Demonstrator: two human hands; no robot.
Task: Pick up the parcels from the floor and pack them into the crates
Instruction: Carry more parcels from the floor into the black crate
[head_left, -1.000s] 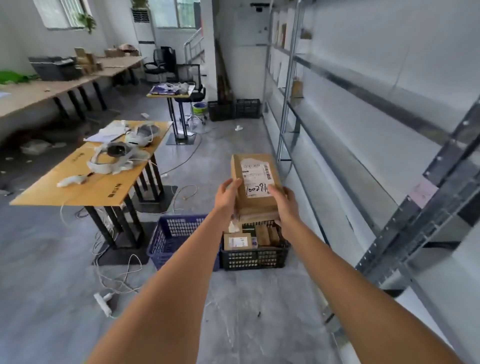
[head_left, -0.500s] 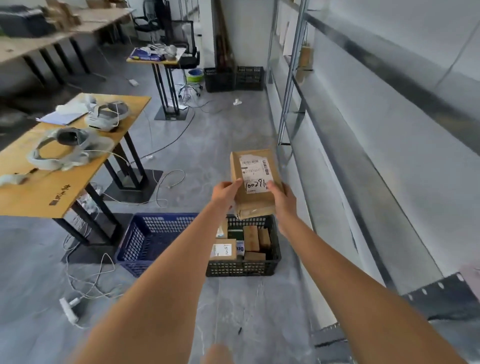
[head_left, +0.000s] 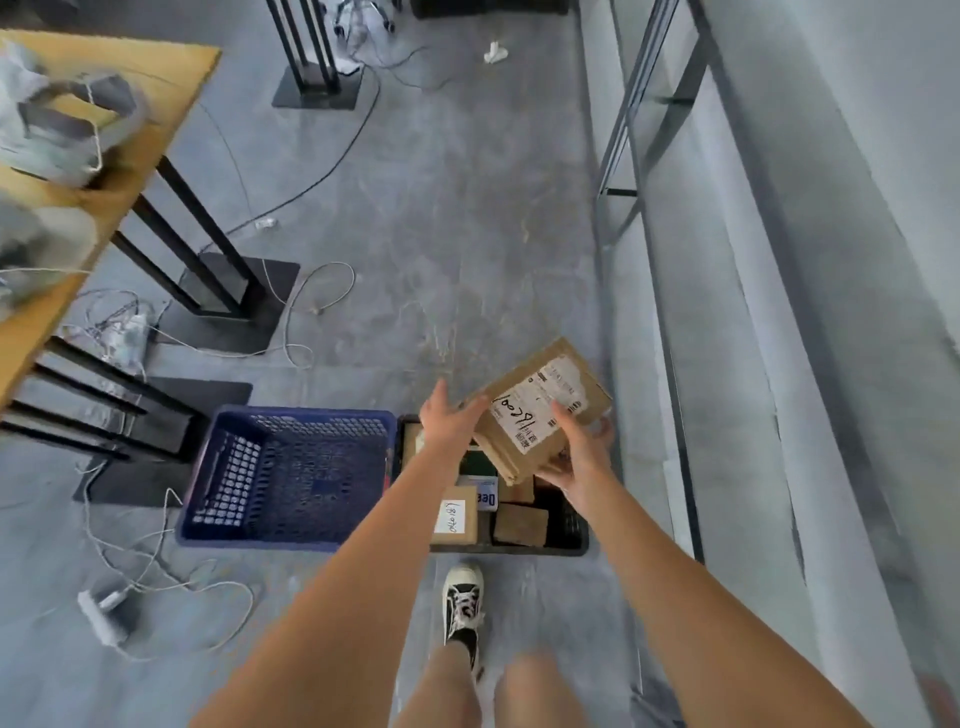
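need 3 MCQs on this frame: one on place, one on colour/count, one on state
1. Where is the held parcel?
A. In the air above the black crate
B. Down inside the blue crate
C. Flat on the floor

2. What colour is the crate with no parcels in it?
A. Green
B. Blue
C. Red

3. How do the hands sit on the parcel?
A. Both hands are off it
B. Only the left hand grips it
C. The right hand grips its lower edge while the left hand lies against its left side with straight fingers

Answers:
1 A: the parcel is tilted in the hands over the packed black crate.
2 B: the blue crate shows only its mesh bottom.
3 C: right-hand fingers curl round the edge; left-hand fingers are extended.
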